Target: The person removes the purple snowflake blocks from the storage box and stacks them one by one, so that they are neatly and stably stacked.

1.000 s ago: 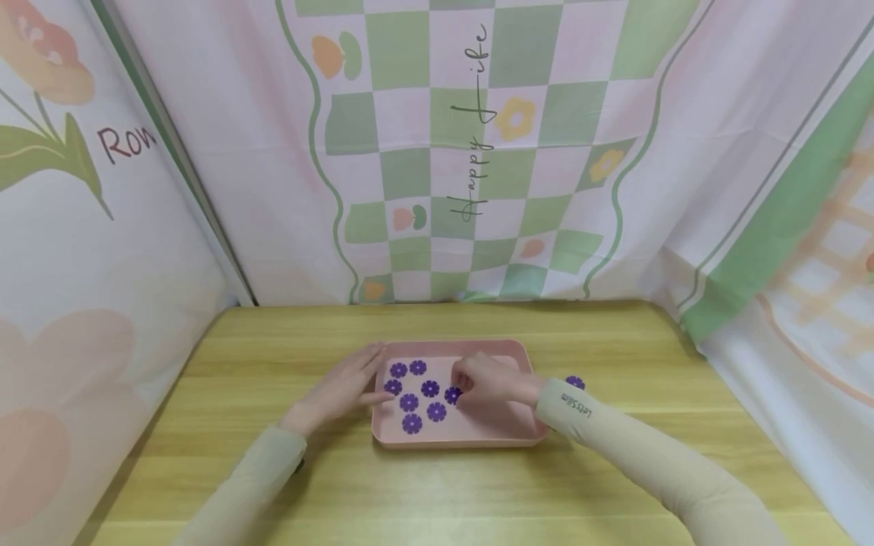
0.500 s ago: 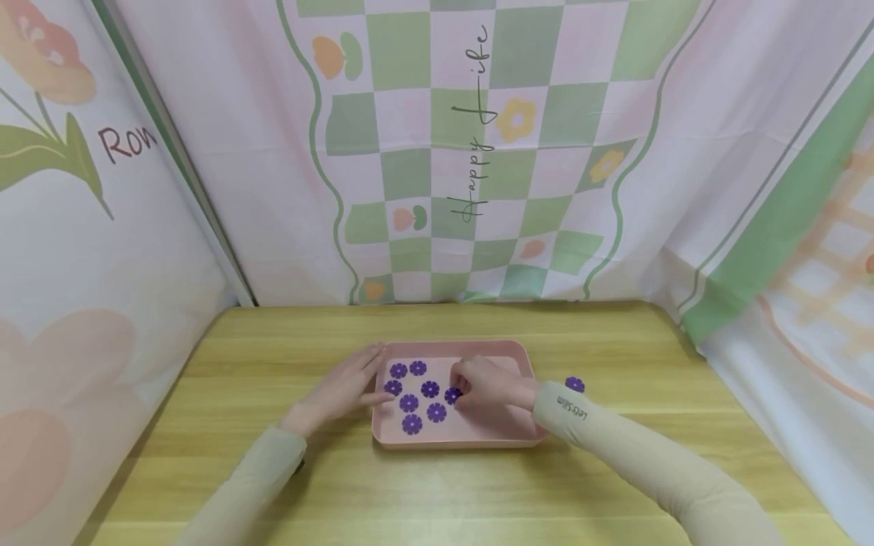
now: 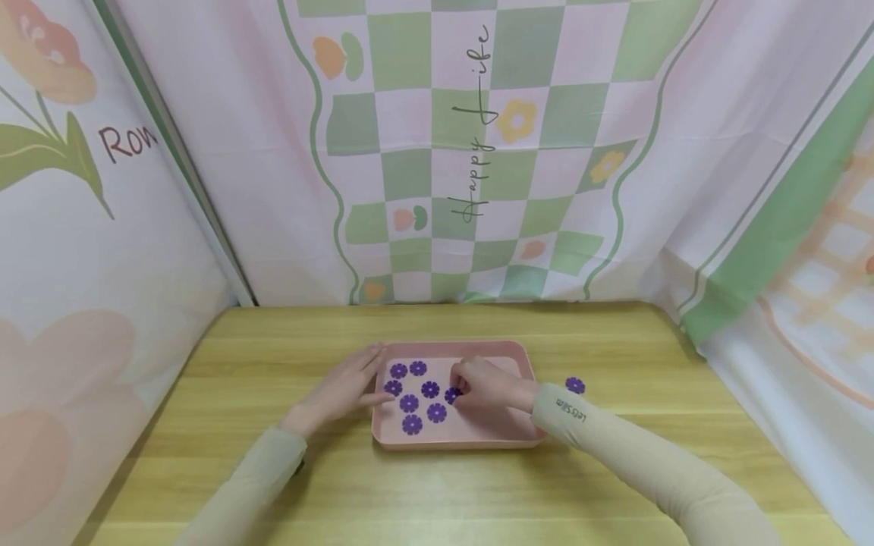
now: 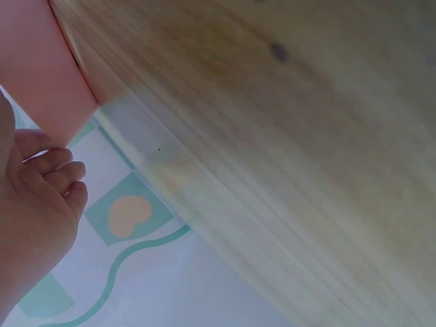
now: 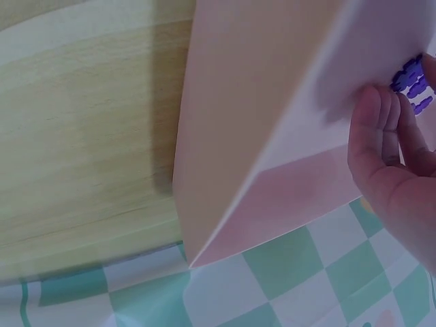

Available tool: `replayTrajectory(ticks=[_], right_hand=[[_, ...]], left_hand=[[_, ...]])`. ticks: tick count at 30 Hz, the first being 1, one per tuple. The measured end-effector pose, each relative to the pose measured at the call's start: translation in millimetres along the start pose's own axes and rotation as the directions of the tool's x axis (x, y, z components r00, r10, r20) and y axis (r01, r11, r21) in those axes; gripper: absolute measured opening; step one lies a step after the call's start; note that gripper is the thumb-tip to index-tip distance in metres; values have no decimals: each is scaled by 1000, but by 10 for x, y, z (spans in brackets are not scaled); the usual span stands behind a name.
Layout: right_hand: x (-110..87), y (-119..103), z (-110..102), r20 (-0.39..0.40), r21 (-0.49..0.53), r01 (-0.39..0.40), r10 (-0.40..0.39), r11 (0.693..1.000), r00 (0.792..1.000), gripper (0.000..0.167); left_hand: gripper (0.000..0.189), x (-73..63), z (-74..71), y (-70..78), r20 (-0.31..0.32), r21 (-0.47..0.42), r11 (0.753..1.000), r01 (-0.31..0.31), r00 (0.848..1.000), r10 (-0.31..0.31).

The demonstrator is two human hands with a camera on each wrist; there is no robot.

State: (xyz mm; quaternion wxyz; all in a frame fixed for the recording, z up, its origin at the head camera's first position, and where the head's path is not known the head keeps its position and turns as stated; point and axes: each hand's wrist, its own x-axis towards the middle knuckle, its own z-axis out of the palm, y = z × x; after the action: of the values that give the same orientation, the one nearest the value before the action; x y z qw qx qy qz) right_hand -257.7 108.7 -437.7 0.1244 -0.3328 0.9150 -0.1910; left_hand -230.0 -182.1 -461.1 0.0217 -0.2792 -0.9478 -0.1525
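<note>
A shallow pink tray (image 3: 454, 444) holds several purple notched discs (image 3: 412, 424), flower-like and lying flat in its left half. My right hand (image 3: 486, 381) reaches into the tray from the right and pinches one purple disc (image 3: 453, 395) at its fingertips, low over the tray floor. In the right wrist view, the curled fingers of my right hand (image 5: 398, 153) partly hide the discs. My left hand (image 3: 341, 385) rests at the tray's left side, its fingers nearly straight at the far left corner and its thumb over the rim. The left wrist view shows these fingers against the pink wall (image 4: 58, 75).
One more purple disc (image 3: 575, 385) lies on the wooden table (image 3: 287, 500), right of the tray beside my right sleeve (image 3: 635, 447). A patterned cloth (image 3: 471, 152) hangs behind the table, with more cloth on both sides.
My right wrist and sleeve have shifted slightly left, so the disc on the table shows more fully. The left hand, tray and the discs inside stay in place.
</note>
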Motion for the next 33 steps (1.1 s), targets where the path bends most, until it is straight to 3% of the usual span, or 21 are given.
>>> replayTrajectory(ticks=[9,33], right_hand=[[-16,7,0,-2,13,-58,58,998,998,22],[-9,-20,22,12,34,-74,74,997,997,24]], left_hand=[[90,4,-22,13,24,-18,1000,25,999,-25],[91,1,-17,6,19,-10,1000,19,1000,-19]])
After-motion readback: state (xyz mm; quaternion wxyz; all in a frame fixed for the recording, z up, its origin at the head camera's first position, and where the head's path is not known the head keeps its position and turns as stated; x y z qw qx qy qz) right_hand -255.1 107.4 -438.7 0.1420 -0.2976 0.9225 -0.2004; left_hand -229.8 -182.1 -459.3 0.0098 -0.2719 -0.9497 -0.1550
